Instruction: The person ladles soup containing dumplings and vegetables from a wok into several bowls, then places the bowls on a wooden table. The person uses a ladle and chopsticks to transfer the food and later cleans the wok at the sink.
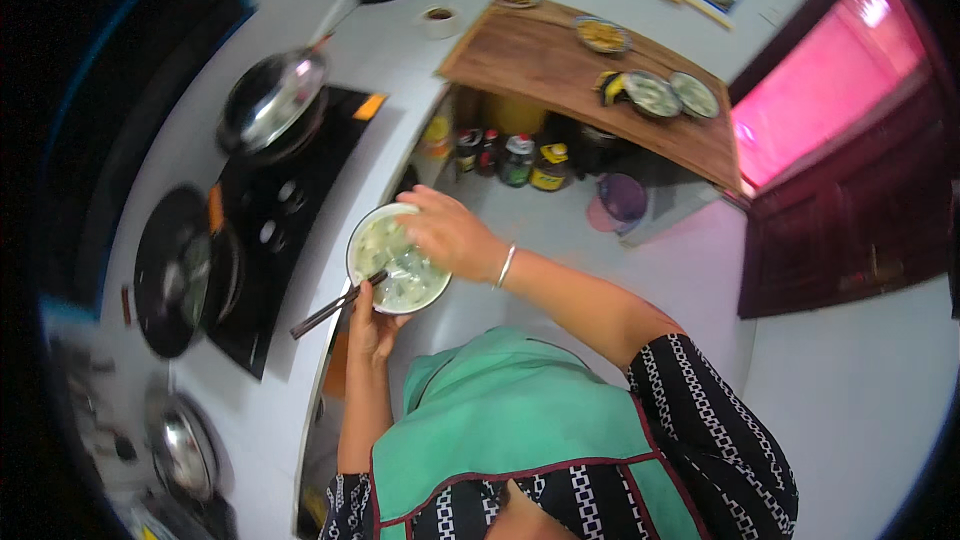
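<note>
A white bowl (354, 265) with a dark rim holds pale greenish soup with light chunks. My left hand (374, 325) is closed on its near side, supporting it from below with the thumb by the rim. A utensil with a long dark handle (325, 314) leans across the rim beside that thumb; its other end is in the soup, so its kind is unclear. Over the bowl's right and far rim is my right hand (440, 230). Its fingers are smeared by motion, and I cannot tell whether they grip the rim.
Left of the bowl, a black gas stove (270, 230) carries a lidded pan (275, 105) and a dark wok (180, 270). A wooden table (560, 60) bears several filled dishes. Bottles (517, 160) and a purple bucket (620, 200) stand below it. A dark door (850, 230) is at right.
</note>
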Demonstrator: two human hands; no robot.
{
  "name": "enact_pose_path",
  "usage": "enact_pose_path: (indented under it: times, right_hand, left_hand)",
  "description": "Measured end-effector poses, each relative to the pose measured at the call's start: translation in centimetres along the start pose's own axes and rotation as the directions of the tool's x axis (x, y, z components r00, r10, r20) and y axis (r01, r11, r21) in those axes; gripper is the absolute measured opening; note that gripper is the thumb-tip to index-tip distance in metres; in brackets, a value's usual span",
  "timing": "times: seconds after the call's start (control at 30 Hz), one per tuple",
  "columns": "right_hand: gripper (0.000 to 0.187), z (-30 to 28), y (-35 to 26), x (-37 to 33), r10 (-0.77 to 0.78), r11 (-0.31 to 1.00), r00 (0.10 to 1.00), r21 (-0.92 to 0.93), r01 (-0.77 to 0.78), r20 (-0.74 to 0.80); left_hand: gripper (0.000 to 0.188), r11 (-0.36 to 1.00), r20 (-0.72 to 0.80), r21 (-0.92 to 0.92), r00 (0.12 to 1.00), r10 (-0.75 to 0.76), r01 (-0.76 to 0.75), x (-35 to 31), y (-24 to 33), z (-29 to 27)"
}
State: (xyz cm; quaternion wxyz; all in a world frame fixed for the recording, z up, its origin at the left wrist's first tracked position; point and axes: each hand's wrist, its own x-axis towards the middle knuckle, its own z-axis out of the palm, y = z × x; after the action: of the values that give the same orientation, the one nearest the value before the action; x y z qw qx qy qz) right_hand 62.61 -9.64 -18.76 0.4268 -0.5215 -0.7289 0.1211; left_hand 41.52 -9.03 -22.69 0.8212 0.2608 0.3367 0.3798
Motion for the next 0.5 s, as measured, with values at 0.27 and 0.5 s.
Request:
enact_pose_path:
  times: [0.27,0.5]
  right_hand:
    - [0.031,-12.6,9.1,-0.8,0.193,0.979,0.929,-0.001,-0.204,-0.316]
    - [0.041,-18.0,25.5,-2.9,0.879,0.127,0.423,0.748,-0.652,0.22]
  left_hand:
    - [0.059,0.973,0.12,0.148,0.973,-0.195,0.176,15.6,-5.3,9.9]
    - [0.061,0.902,0.257,0.338,0.895,-0.364,0.27,32.2,-9.3,16.7]
